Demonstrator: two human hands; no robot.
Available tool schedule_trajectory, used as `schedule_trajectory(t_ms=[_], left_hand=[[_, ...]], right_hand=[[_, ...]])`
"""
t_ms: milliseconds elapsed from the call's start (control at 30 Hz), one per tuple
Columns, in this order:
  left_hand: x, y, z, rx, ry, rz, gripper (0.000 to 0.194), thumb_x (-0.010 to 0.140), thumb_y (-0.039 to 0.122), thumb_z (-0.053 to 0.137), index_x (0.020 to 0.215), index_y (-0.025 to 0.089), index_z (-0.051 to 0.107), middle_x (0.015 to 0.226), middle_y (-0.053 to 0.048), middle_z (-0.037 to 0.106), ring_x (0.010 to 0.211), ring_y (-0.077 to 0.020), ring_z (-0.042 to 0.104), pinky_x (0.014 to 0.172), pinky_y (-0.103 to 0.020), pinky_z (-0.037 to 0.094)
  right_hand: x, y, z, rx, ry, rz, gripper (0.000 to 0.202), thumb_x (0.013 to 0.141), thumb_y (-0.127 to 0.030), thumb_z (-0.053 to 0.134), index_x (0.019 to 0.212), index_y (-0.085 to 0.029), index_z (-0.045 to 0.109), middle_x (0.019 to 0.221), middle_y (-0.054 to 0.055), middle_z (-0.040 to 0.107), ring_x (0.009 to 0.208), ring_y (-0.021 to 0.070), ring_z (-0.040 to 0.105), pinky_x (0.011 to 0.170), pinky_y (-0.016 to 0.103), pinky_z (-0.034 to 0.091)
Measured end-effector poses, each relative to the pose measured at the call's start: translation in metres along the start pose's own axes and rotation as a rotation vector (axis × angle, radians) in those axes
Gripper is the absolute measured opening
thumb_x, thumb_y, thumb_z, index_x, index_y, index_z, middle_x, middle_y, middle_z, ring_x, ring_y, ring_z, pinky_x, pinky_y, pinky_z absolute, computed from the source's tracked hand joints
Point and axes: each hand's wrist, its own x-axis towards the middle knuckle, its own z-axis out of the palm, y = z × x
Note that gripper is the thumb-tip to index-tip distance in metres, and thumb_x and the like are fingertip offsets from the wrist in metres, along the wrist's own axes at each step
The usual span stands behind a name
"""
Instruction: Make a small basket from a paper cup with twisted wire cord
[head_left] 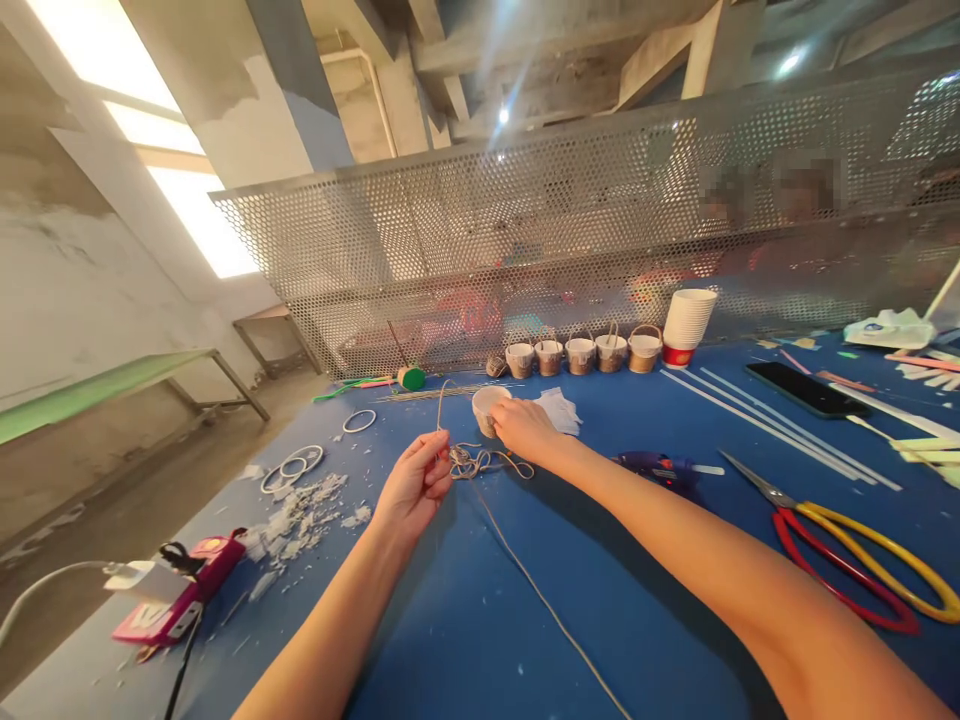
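This looks like a craft workshop in a rough concrete building, with bare beams (697, 50) overhead, a patchy wall (45, 260) and a green bench (112, 390) at the left. A perforated metal screen (450, 230) backs the blue worktable (450, 620), which carries a glue gun (652, 465), large scissors (781, 498), a power strip (217, 560), cord (469, 462), stacked cups (688, 320), scattered white scraps (300, 520) and a row of similar little baskets (580, 356) near the screen.

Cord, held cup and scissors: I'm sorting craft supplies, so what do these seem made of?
Cord: probably plant fibre, matte; it is tan and loops loosely. Cup: likely paper, smooth white inside, thin-rimmed. Scissors: apparently metal blades, grey with sheen; red and yellow handles, perhaps plastic.
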Motion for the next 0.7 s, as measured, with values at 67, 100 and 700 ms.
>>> schedule_trajectory(t_ms=[67, 100, 700], left_hand=[[-0.002, -0.005, -0.004, 0.016, 0.004, -0.007, 0.031, 0.056, 0.023, 0.082, 0.065, 0.013, 0.054, 0.052, 0.008, 0.047, 0.034, 0.0021, 0.025, 0.029, -0.009, 0.016], [-0.003, -0.007, -0.006, 0.023, 0.006, -0.010, 0.032, 0.055, 0.024, 0.083, 0.065, 0.013, 0.054, 0.051, 0.008, 0.046, 0.034, 0.0021, 0.025, 0.029, -0.009, 0.016], [-0.046, -0.016, 0.015, 0.098, -0.174, -0.177, 0.040, 0.053, 0.033, 0.085, 0.062, 0.016, 0.051, 0.047, 0.011, 0.034, 0.036, 0.0022, 0.013, 0.033, -0.012, 0.009]], right_hand=[[0.008, -0.001, 0.009, 0.012, -0.018, 0.009, 0.024, 0.086, -0.011, 0.047, 0.101, -0.015, 0.064, 0.107, 0.013, 0.067, 0.092, 0.0250, 0.065, 0.073, 0.032, 0.046], [0.007, -0.001, 0.011, 0.020, -0.019, 0.013, 0.025, 0.086, -0.012, 0.047, 0.105, -0.015, 0.063, 0.112, 0.013, 0.065, 0.091, 0.0250, 0.065, 0.073, 0.032, 0.047], [-0.105, 0.023, -0.046, 0.304, 0.586, -0.008, 0.024, 0.085, -0.022, 0.053, 0.107, -0.016, 0.060, 0.108, 0.011, 0.065, 0.080, 0.0194, 0.062, 0.078, 0.034, 0.050]])
